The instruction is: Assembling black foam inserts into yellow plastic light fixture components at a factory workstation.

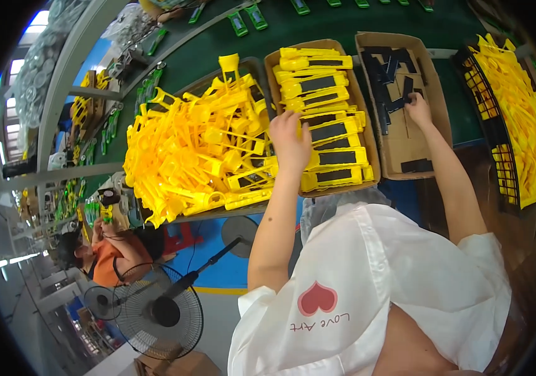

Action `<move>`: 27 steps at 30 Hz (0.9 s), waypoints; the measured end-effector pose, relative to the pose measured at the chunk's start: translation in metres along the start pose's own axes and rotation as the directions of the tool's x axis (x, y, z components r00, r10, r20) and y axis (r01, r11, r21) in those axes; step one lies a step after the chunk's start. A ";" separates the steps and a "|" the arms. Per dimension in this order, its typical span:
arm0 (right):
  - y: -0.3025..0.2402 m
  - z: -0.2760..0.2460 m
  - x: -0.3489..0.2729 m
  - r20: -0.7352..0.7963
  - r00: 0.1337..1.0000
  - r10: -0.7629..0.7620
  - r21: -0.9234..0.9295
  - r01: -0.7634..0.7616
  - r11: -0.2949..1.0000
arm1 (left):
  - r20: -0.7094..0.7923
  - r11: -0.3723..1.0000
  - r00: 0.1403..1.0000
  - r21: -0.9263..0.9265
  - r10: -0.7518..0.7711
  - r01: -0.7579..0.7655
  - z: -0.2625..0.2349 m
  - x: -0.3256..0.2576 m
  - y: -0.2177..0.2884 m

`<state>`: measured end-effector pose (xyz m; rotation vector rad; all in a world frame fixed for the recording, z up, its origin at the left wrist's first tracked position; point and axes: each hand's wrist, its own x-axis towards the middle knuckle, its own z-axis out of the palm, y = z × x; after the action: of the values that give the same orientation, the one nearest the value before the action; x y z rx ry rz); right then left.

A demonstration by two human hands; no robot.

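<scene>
My left hand (291,141) is over the left edge of a cardboard box (373,135), its fingers apart and bent down against the yellow plastic parts. Rows of yellow plastic frames (337,156) with flat black inserts lie stacked in that box. In a second cardboard box (446,116) to the right, my right hand (419,111) pinches a flat black strip (408,86) between its fingertips. Several more black strips (377,75) are heaped in the far part of this box, and another black piece (417,165) lies at its near end.
A large heap of loose yellow parts (186,150) fills a bin on the left. At far right stands a black crate (503,153) full of yellow parts. Green tools (256,17) lie along the green bench. A standing fan (161,310) and a person in orange (117,257) are lower left.
</scene>
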<state>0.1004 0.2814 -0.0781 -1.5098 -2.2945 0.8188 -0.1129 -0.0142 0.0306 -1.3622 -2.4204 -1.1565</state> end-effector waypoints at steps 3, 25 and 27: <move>0.005 0.003 0.001 0.134 0.990 0.050 -0.110 -0.036 0.993 | -0.134 0.978 0.989 0.186 -0.067 0.092 -0.046 -0.008 -0.040; -0.040 -0.042 -0.032 0.402 0.915 0.013 -0.184 0.067 0.981 | -0.261 0.965 0.929 -0.049 -0.263 0.259 -0.143 -0.018 -0.102; -0.054 -0.053 -0.051 0.405 0.910 0.092 0.100 -0.144 0.985 | -0.213 0.833 0.817 -0.292 -0.535 0.470 -0.144 -0.014 -0.077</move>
<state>0.1086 0.2358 0.0003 -1.5525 -2.3784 1.3959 -0.1990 -0.1433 0.0821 -0.5151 -2.5547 -1.6602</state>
